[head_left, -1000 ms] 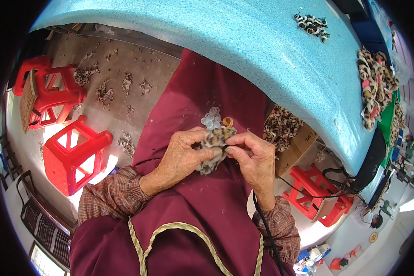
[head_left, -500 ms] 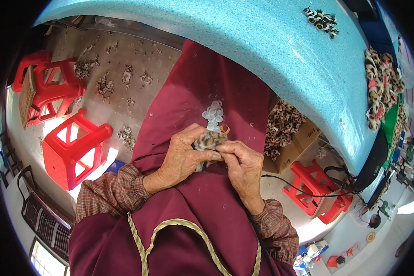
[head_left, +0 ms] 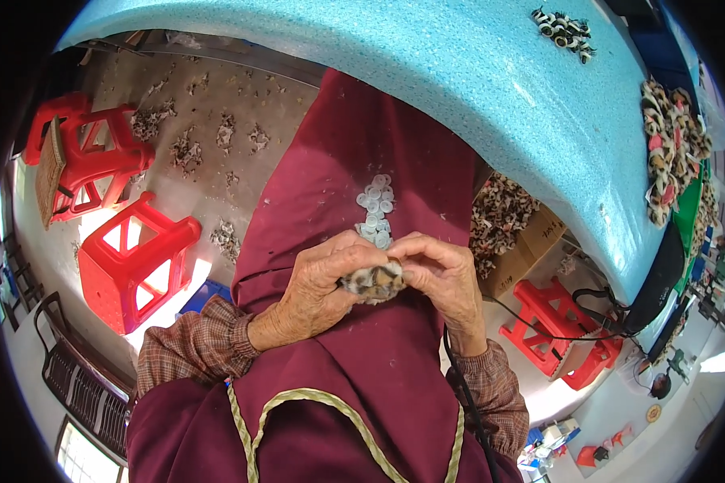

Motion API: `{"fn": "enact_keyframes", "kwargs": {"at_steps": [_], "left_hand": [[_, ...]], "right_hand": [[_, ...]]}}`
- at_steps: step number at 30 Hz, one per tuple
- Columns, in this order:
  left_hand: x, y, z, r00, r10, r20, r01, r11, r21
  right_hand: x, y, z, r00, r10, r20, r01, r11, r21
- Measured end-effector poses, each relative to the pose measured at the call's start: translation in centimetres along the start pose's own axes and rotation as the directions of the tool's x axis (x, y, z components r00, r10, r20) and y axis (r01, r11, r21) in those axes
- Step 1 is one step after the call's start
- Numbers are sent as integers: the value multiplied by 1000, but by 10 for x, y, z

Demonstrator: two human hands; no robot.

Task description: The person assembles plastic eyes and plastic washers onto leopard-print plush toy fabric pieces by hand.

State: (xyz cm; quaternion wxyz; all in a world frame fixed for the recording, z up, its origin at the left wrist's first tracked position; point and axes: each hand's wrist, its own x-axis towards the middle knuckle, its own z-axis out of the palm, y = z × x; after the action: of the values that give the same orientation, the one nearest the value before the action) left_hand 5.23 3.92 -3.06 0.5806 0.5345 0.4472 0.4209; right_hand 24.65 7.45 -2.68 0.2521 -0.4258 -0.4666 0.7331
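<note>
Both hands meet over my lap on a dark red apron [head_left: 354,161]. My left hand [head_left: 318,286] and my right hand [head_left: 443,278] pinch a small tuft of spotted brown and cream fur [head_left: 372,282] between their fingertips. Most of the tuft is hidden by my fingers. Just beyond the hands, a little heap of several pale round discs [head_left: 376,209] lies on the apron.
A blue foam-covered table [head_left: 459,72] curves across the top, with piles of spotted fur pieces [head_left: 673,153] on it. A cardboard box of more fur pieces [head_left: 503,217] stands under it. Red plastic stools [head_left: 133,262] stand left and right [head_left: 564,330]. Scraps litter the floor.
The hands have closed tighter around the fur tuft and drawn slightly nearer my body, so less of it shows. The heap of pale discs on the apron is now uncovered.
</note>
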Motion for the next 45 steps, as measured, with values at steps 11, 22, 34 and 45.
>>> {"fn": "enact_keyframes", "kwargs": {"at_steps": [11, 22, 34, 45], "left_hand": [[-4, 16, -24, 870, 488, 75, -492, 844, 215], [-25, 12, -35, 854, 495, 160, -520, 810, 271], [-33, 11, -25, 965, 244, 92, -249, 967, 48], [-27, 10, -26, 879, 416, 235, -428, 904, -1]], "right_hand": [[-18, -30, 39, 934, -352, -54, 312, 882, -353], [-22, -30, 58, 847, -530, 44, 481, 729, -487], [-42, -19, 50, 999, 23, 48, -22, 999, -32], [20, 5, 9, 961, -259, -98, 98, 648, -756]]}}
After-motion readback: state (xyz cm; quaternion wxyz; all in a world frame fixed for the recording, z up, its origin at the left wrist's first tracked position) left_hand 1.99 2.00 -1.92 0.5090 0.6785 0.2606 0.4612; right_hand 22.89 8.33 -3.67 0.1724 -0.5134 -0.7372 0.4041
